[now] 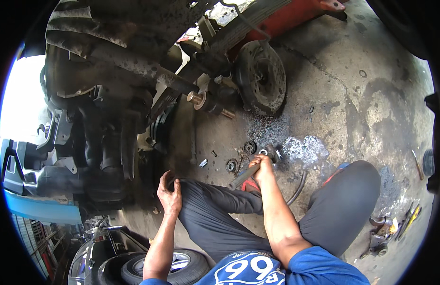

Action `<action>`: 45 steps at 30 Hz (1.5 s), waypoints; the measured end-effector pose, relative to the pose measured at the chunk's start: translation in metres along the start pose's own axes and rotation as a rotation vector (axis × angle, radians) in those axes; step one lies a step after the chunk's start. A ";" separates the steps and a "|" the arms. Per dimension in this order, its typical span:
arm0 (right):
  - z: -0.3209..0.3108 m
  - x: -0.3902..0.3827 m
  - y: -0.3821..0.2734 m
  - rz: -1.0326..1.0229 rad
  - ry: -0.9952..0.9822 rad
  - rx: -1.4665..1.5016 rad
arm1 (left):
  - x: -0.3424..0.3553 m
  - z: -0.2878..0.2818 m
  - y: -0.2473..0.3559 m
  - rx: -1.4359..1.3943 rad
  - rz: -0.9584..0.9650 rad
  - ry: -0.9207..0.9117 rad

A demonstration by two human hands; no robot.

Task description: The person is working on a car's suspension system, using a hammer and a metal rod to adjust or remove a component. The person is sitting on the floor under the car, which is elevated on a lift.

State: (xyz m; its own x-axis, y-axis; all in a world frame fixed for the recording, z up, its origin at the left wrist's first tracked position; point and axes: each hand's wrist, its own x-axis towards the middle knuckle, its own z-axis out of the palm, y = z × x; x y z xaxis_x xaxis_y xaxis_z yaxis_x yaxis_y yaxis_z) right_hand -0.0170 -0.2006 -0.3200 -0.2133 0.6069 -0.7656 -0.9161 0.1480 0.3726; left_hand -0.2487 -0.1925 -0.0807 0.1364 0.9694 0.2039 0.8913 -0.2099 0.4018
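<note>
Clearly the person sits on the concrete floor under a raised car, with both legs folded, so the work lies low and close between the knees.

The right hand is closed tight around the handle of a hammer. The grip is near the head end of the handle, which probably gives short, controlled blows instead of wide swings. The head of the hammer points down at a small metal part on the floor, just in front of the hand; I cannot tell if the two are touching.

The left hand rests on the left knee, with the fingers curled over the dark trouser cloth. It holds no tool; it seems to steady the body while the other arm works.

Near the metal part lie two round pieces, a bearing and a ring, on an oily, wet stain. They are set just beside the work place, likely so that they stay within reach. A rubber hose curves on the floor beside the right leg.

Above, the brake disc hangs free on the axle, and a shaft with a bright end sticks out beside it, well apart from the hands. More tools lie at the right, near the right knee. A tyre lies at the left side of the person.
</note>
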 end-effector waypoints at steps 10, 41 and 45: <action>0.028 -0.020 -0.028 -0.050 -0.704 -0.512 | 0.010 0.007 0.000 -0.007 0.011 -0.020; 0.042 -0.035 0.023 -0.156 -0.518 -0.703 | 0.007 0.005 0.000 -0.044 0.026 0.054; -0.015 0.008 0.007 0.009 -0.349 -0.468 | 0.006 0.005 0.002 -0.008 0.042 0.029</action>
State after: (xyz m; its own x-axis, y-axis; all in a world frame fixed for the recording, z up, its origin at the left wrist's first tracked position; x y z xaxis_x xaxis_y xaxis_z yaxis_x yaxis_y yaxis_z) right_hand -0.0305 -0.2065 -0.3310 -0.1705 0.8394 -0.5161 -0.9841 -0.1711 0.0467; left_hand -0.2433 -0.1861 -0.0830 0.1609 0.9557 0.2466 0.8816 -0.2515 0.3994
